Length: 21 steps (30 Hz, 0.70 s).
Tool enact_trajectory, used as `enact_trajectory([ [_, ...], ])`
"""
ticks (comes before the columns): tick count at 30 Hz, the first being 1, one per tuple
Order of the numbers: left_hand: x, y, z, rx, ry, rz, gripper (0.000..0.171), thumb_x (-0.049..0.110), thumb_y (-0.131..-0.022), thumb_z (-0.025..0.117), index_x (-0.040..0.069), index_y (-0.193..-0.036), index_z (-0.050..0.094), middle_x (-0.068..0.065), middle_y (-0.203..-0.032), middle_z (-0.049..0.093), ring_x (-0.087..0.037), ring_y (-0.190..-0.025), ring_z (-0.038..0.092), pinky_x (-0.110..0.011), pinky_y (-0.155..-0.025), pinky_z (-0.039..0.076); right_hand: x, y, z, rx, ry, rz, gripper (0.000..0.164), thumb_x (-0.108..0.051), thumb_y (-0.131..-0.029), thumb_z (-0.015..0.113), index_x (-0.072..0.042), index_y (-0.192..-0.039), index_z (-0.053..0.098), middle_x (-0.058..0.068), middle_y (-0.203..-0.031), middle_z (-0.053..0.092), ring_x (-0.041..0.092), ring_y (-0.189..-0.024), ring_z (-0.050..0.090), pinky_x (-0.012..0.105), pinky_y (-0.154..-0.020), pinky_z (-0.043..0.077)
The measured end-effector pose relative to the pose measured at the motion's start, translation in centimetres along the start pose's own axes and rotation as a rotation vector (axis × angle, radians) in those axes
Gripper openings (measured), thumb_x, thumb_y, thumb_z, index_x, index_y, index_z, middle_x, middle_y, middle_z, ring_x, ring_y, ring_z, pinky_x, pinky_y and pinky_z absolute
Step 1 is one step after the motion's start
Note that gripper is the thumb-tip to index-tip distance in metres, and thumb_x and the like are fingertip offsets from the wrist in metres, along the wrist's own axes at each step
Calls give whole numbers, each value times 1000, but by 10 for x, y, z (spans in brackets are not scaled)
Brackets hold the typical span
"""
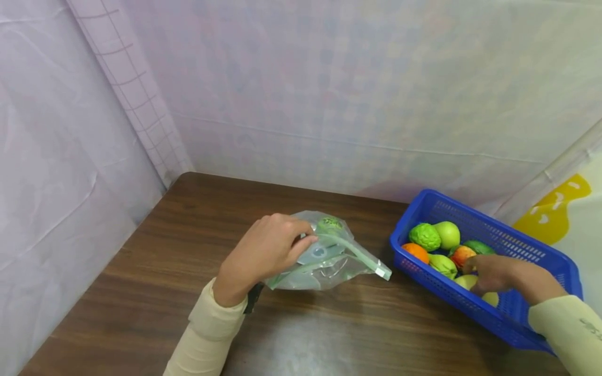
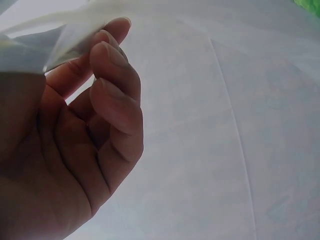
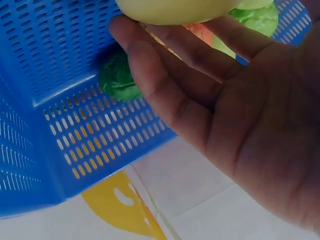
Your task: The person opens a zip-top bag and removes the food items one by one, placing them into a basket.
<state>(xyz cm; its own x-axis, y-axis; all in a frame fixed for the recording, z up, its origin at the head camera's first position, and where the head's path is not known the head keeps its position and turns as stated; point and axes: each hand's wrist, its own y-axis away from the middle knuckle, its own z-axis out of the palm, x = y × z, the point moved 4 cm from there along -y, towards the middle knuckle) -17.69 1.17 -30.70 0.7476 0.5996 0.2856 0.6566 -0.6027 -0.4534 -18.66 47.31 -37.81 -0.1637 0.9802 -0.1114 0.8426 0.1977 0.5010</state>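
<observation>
In the head view, my left hand (image 1: 268, 248) pinches the top of a clear zip bag (image 1: 329, 274) with a green seal strip, lying on the table. Part of the bag (image 2: 22, 57) shows by my fingertips in the left wrist view. A green patch (image 1: 330, 223) shows at the bag's far side; whether it is print or an object I cannot tell. My right hand (image 1: 505, 277) reaches into a blue basket (image 1: 517, 245) of fruit. Its loosely bent fingers lie against a pale yellow fruit (image 3: 175, 12), with no firm grip visible.
The basket also holds an orange (image 1: 416, 253), a green bumpy fruit (image 1: 425, 236), a green apple (image 1: 447, 234), a red-orange fruit (image 1: 462, 256) and a light green ribbed fruit (image 1: 442, 265). White cloth walls (image 1: 305, 104) border the brown table (image 1: 188, 235).
</observation>
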Motion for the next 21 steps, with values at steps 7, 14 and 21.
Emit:
enact_trajectory([
  [7, 1, 1, -1, 4, -6, -4, 25, 27, -100, 64, 20, -76, 62, 11, -61, 45, -3, -55, 40, -20, -51, 36, -1, 5, -10, 43, -12, -32, 60, -31, -72, 85, 4, -117, 63, 11, -102, 68, 24, -87, 62, 42, -74, 52],
  [14, 1, 2, -2, 3, -9, -9, 17, 27, -100, 64, 18, -87, 71, 11, -68, 55, -2, -57, 44, -19, -52, 39, -4, 7, -12, 45, -6, -35, 63, -38, -79, 82, 6, -119, 62, 16, -105, 69, 31, -91, 64, 48, -76, 54],
  [21, 3, 3, -2, 0, 1, -5, 16, 26, -100, 64, 17, -92, 74, 11, -69, 57, -1, -56, 44, -19, -52, 39, -10, 14, -22, 92, 35, -22, 66, -45, -87, 76, 7, -123, 61, 18, -107, 70, 36, -94, 66, 56, -80, 54],
])
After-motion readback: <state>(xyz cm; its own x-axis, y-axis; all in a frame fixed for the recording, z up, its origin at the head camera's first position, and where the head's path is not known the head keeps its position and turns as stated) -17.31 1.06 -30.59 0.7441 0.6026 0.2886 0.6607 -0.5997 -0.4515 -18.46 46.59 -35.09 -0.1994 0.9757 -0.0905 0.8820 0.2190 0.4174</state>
